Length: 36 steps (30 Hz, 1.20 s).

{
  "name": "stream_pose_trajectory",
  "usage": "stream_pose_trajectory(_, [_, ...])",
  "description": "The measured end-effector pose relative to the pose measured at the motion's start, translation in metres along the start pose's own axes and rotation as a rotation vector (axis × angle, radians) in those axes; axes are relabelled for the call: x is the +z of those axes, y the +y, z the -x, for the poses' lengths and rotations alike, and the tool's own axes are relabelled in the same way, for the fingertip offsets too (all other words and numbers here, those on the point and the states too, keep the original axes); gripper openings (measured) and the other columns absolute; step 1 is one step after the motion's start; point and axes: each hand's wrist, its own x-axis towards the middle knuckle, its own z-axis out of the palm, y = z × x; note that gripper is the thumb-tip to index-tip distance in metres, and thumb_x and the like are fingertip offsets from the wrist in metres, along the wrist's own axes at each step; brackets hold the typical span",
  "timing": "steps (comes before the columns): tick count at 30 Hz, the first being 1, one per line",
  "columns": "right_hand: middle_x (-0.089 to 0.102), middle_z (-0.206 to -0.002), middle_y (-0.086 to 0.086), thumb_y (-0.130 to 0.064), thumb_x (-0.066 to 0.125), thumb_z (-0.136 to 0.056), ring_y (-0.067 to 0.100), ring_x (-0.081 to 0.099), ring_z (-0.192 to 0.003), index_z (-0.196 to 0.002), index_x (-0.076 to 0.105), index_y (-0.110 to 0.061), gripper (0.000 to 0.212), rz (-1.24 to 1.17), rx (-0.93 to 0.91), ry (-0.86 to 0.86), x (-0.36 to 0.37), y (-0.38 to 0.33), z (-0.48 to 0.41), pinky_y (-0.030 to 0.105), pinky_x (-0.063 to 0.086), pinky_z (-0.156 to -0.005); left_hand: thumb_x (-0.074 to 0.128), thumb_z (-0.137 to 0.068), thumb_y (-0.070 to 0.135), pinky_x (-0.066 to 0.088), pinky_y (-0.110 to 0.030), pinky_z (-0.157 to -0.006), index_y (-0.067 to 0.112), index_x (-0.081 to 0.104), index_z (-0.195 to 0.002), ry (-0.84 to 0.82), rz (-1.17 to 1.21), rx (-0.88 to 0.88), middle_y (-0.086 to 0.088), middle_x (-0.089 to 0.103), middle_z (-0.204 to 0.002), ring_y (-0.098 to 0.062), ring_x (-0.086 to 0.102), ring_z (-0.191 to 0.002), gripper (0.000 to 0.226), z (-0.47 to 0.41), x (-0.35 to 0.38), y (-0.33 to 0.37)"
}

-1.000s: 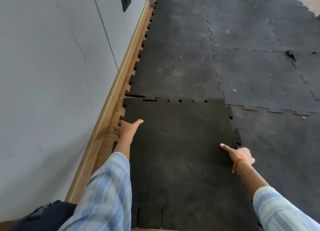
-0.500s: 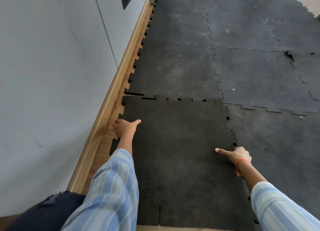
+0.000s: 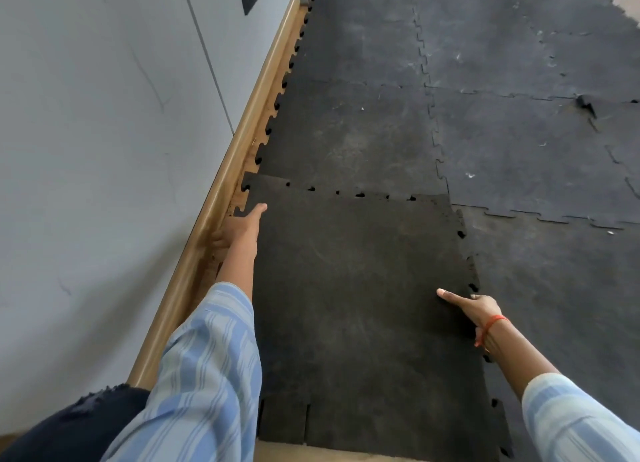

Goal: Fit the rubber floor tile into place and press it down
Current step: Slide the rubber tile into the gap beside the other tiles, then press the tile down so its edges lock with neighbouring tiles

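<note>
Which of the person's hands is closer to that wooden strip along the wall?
Left. The left hand grips the rubber tile's edge right beside the wooden strip. The right hand is on the tile's opposite edge, a whole tile away from it.

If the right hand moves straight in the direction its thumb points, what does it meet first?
The right hand has its thumb pointing left across the loose tile. Nothing stands on that surface, so the way looks free until the left forearm, probably.

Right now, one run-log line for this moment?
left hand grips tile wall edge | right hand grips its right edge | far seam gaps open | not seated
</note>
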Motion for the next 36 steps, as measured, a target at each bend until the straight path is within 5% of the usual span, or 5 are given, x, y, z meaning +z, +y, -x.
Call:
stream_pose_trajectory(8, [0.044, -0.141, 0.020, -0.060, 0.077, -0.068, 0.039, 0.033, -0.135, -0.138, 0.046, -0.009, 0.092, 0.246, -0.061, 0.177, 0.016, 0.003, 0.028, 0.054, 0.035, -0.109, 0.055, -0.078, 0.070, 0.008, -0.051, -0.118, 0.007, -0.004, -0.152, -0.092, -0.391, 0.059, -0.021, -0.014, -0.158, -0.038, -0.008, -0.145, 0.113, 0.019, 0.037, -0.011])
stream_pose_trajectory(15, [0.048, -0.135, 0.020, -0.055, 0.078, -0.070, 0.038, 0.044, -0.128, -0.128, 0.055, -0.003, 0.081, 0.286, -0.151, 0.228, 0.020, -0.003, 0.042, 0.059, 0.039, -0.102, 0.053, -0.076, 0.075, -0.004, -0.059, -0.113, 0.016, -0.011, -0.152, -0.119, -0.700, 0.241, -0.021, -0.022, -0.156, -0.038, -0.019, -0.143, 0.115, 0.036, 0.053, -0.027])
stream_pose_trajectory(26, [0.050, -0.124, 0.024, -0.050, 0.079, -0.071, 0.040, 0.044, -0.122, -0.111, 0.059, 0.003, 0.070, 0.338, -0.242, 0.282, 0.039, 0.000, 0.048, 0.048, 0.042, -0.097, 0.059, -0.068, 0.077, -0.002, -0.067, -0.109, 0.023, -0.017, -0.150, -0.299, -0.832, 0.280, -0.020, -0.032, -0.152, -0.043, -0.026, -0.139, 0.124, 0.053, 0.068, -0.018])
stream_pose_trajectory(31, [0.046, -0.129, 0.023, -0.030, 0.086, -0.067, 0.038, 0.040, -0.124, -0.125, 0.045, 0.001, 0.077, 0.234, -0.327, 0.439, 0.044, -0.005, 0.053, 0.039, 0.031, -0.106, 0.045, -0.066, 0.087, -0.002, -0.068, -0.109, 0.025, -0.018, -0.150, -0.282, -0.912, 0.414, -0.017, -0.030, -0.154, -0.041, -0.024, -0.141, 0.122, 0.054, 0.076, -0.037])
stream_pose_trajectory(36, [0.016, -0.158, 0.023, -0.047, 0.062, -0.088, 0.033, 0.013, -0.147, -0.149, 0.013, 0.006, 0.095, 0.402, -0.371, 0.318, 0.046, 0.007, 0.046, 0.039, 0.014, -0.119, 0.042, -0.063, 0.090, 0.001, -0.066, -0.110, 0.029, -0.012, -0.151, -0.253, -0.941, 0.519, -0.012, -0.023, -0.158, -0.037, -0.018, -0.144, 0.119, 0.048, 0.074, -0.045])
